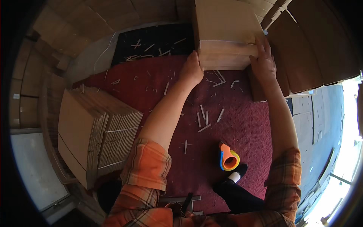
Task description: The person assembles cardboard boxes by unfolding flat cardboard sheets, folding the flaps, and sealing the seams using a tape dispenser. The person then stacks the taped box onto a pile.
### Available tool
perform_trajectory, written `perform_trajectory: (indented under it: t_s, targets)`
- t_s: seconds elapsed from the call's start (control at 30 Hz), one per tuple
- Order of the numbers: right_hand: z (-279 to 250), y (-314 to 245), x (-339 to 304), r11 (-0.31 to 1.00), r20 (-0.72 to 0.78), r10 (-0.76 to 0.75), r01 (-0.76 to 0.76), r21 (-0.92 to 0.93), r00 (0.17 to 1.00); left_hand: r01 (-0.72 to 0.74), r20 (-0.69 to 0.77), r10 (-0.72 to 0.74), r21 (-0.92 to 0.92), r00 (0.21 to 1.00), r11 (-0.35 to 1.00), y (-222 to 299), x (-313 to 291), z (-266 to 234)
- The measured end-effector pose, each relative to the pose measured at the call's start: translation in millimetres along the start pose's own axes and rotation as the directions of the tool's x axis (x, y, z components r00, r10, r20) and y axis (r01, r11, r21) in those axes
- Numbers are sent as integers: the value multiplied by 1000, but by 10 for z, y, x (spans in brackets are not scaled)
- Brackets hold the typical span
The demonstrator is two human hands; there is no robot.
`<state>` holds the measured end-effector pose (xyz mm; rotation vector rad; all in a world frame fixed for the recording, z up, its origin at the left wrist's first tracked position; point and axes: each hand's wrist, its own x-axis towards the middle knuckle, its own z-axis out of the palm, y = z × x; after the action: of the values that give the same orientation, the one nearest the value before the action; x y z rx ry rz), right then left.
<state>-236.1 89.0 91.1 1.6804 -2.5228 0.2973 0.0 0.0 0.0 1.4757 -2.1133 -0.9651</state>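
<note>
A brown cardboard box (230, 22), or a short stack of flat-topped boxes, stands at the far middle. Between my two hands its near end is held. My left hand (192, 71) is closed at the near left corner, thumb up against the side. On the right side, my right hand (264, 60) presses with its fingers stretched along the edge and the thumb on the near face. An orange tape dispenser (228, 157) with a yellow and blue rim lies on the red carpet, well below the box.
A strapped bundle of flattened cardboard (98, 132) stands at left. Cardboard scraps (204, 117) litter the red carpet (249, 121) and a black mat (155, 39) behind. Tall brown boxes (310, 45) line the right. My shod foot (238, 173) is near the dispenser.
</note>
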Motion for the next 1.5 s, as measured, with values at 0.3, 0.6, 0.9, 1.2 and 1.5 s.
perform_trajectory:
  t_s: [0.3, 0.6, 0.9, 1.2, 1.5]
  targets:
    - [-1291, -1932, -3008, -260, 354, -771, -769, 585, 530, -339, 414, 25, 708, 910, 620, -275, -1607, -746]
    - [-2374, -2446, -4057, -360, 23, -893, -744, 563, 450, -636, 692, 75, 608, 718, 474, 19, -3368, -1290]
    - [-3047, -2550, -4682, -377, -432, -864, -902, 212, 259, -723, 735, 178, 539, 655, 433, 1531, -4028, -1776]
    - [-3056, -2718, -5231, -663, -422, -734, -695, 277, 532, -797, 804, 222, 430, 552, 424, 1973, -4359, -1734]
    - [-3084, -2824, -5525, -744, -331, -668, -609, 274, 667, -786, 788, 266, 393, 555, 477, 1910, -4427, -1869]
